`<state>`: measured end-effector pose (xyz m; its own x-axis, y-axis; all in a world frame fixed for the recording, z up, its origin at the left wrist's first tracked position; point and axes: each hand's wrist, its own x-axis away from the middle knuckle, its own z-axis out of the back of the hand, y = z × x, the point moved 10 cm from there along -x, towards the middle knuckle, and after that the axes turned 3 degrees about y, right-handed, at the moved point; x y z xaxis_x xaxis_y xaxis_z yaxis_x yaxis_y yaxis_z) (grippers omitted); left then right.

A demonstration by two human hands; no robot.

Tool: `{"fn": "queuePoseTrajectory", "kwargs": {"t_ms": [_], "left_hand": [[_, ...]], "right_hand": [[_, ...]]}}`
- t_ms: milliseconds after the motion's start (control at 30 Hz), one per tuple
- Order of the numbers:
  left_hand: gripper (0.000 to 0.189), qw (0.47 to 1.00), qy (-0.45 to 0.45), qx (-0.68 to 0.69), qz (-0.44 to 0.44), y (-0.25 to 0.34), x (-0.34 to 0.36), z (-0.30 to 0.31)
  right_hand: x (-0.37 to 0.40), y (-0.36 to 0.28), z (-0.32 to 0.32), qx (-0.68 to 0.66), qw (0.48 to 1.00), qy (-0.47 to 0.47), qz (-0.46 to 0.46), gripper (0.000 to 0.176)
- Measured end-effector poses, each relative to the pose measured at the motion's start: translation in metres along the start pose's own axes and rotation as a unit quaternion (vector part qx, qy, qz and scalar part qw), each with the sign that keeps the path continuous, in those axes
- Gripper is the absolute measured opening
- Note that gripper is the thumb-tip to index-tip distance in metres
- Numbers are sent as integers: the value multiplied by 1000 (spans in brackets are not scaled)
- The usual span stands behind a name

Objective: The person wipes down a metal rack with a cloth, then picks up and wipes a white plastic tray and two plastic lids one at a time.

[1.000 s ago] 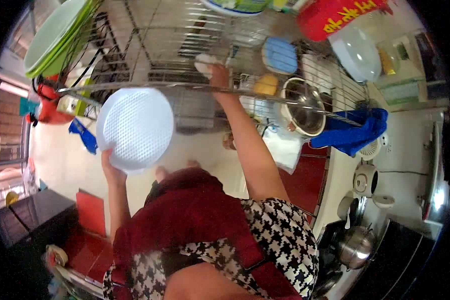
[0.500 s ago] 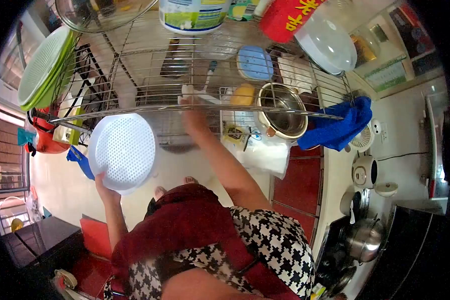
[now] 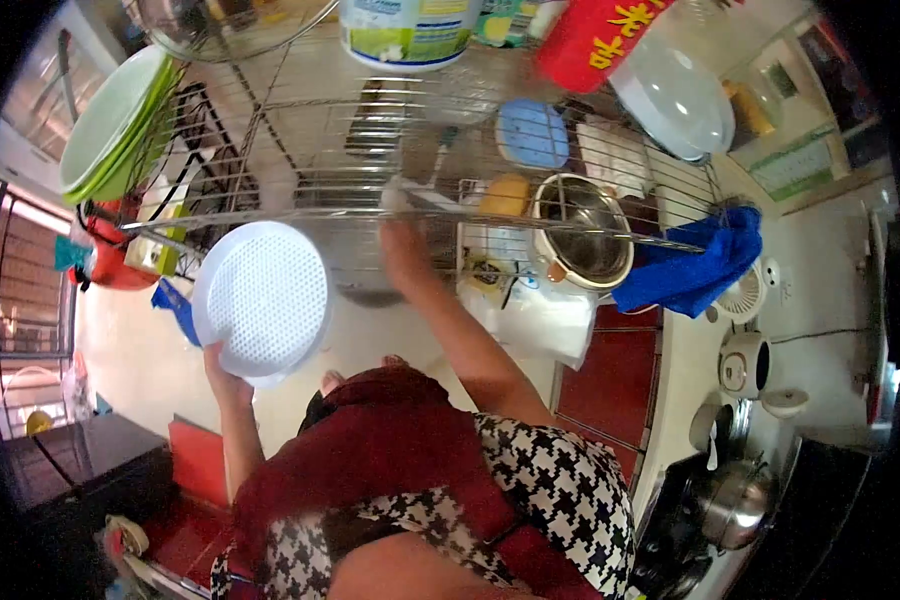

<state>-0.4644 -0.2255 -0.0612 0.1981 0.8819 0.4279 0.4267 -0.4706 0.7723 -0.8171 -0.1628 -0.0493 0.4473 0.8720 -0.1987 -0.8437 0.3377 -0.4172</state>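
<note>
Her left hand [image 3: 226,368] had its grip closed on the lower rim of a round white perforated plastic strainer [image 3: 261,300], held up on the left, just below the wire dish rack [image 3: 300,215]. Her right hand [image 3: 405,252] reached up to the rack's front rail, blurred, so I could not tell whether its grip was open or closed. A steel pot [image 3: 585,232], a yellow sponge [image 3: 505,195] and a blue cloth [image 3: 698,265] crowded the rack to the right. Green bowls [image 3: 118,122] leaned at the far left.
</note>
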Motion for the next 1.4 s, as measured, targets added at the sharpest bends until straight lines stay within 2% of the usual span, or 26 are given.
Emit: {"fn": "queuePoseTrajectory", "kwargs": {"t_ms": [33, 67, 133, 167, 233, 267, 333, 400, 467, 533, 633, 700, 800, 833, 867, 900, 933, 1000, 1033, 1100, 1133, 1200, 1267, 1300, 1333, 1400], "left_hand": [[61, 1000, -3, 6, 0, -1, 2, -1], [61, 1000, -3, 13, 1, -1, 5, 0], [62, 1000, 9, 3, 5, 1, 16, 2], [61, 1000, 18, -14, -13, 4, 17, 11], [63, 999, 45, -11, -14, 3, 28, 31], [63, 998, 62, -13, -19, 4, 35, 39], [64, 997, 67, -7, -32, 10, 52, 43], [65, 997, 67, -1, -39, 18, 62, 61], [66, 998, 58, 13, 2, 10, 71, 56], [68, 999, 54, 6, 3, 12, 71, 47], [67, 999, 17, 39, 27, 2, 52, 28], [59, 999, -11, 31, 36, 2, 34, -2], [59, 997, -58, 8, 49, 8, 8, -65], [58, 997, -56, 3, 43, 6, -8, -74], [54, 996, -74, 16, 36, 10, -23, -81], [50, 995, -94, 23, 36, 10, -35, -95], [45, 992, -114, 28, 36, 11, -48, -110], [42, 996, -72, 27, 52, -1, -88, -120], [38, 995, -95, 31, 17, 3, -99, -131], [38, 993, -110, 31, -24, 4, -137, -139], [37, 990, -120, 36, -66, 3, -157, -142], [41, 996, -59, -51, -53, -14, -213, -122], [42, 995, -81, -42, -42, -9, -209, -149], [42, 995, -87, -42, -34, -7, -199, -161], [41, 992, -99, -45, -63, 0, -187, -172], [40, 988, -116, -47, -92, 6, -168, -186]], "right_hand": [[-5, 0, 6, -106, 988, 110, -28, 41], [-7, 1, -7, -116, 988, 100, -23, 41], [-8, -22, -2, -197, 976, -88, -40, 21], [-4, -29, 13, -187, 982, -26, 27, 22], [-7, 2, 19, -194, 981, 19, 8, 25], [-11, 35, 12, -94, 992, 77, 30, 24], [-8, 50, 63, -108, 986, 130, -9, 21], [-8, 63, 60, -27, 981, 190, -15, 19], [-20, 62, 23, -31, 989, 144, -23, 18], [-23, 23, 15, -65, 992, 97, -43, 17], [-33, -26, -13, -104, 991, 83, 24, 18], [-27, -56, -14, -225, 964, 32, 139, 22], [-23, 32, -56, -275, 946, 136, 108, 21], [-22, 24, -26, -273, 945, 139, 112, 21], [-19, 43, -12, -401, 910, 95, -51, 23], [-3, 60, -12, -512, 831, 46, -213, 25], [7, 62, -7, -512, 831, 50, -210, 25], [30, 87, 2, -608, 729, 139, -283, 32], [33, 88, 9, -609, 726, 143, -285, 32], [49, 83, 11, -766, 550, 130, -306, 33], [58, 87, 17, -762, 547, 140, -317, 33], [67, 75, 15, -833, 449, 76, -313, 27], [80, 71, 27, -824, 463, 85, -315, 34], [83, 65, 30, -834, 443, 81, -318, 32], [85, 58, 33, -845, 422, 77, -320, 30], [88, 51, 43, -843, 441, 73, -298, 31]]}}
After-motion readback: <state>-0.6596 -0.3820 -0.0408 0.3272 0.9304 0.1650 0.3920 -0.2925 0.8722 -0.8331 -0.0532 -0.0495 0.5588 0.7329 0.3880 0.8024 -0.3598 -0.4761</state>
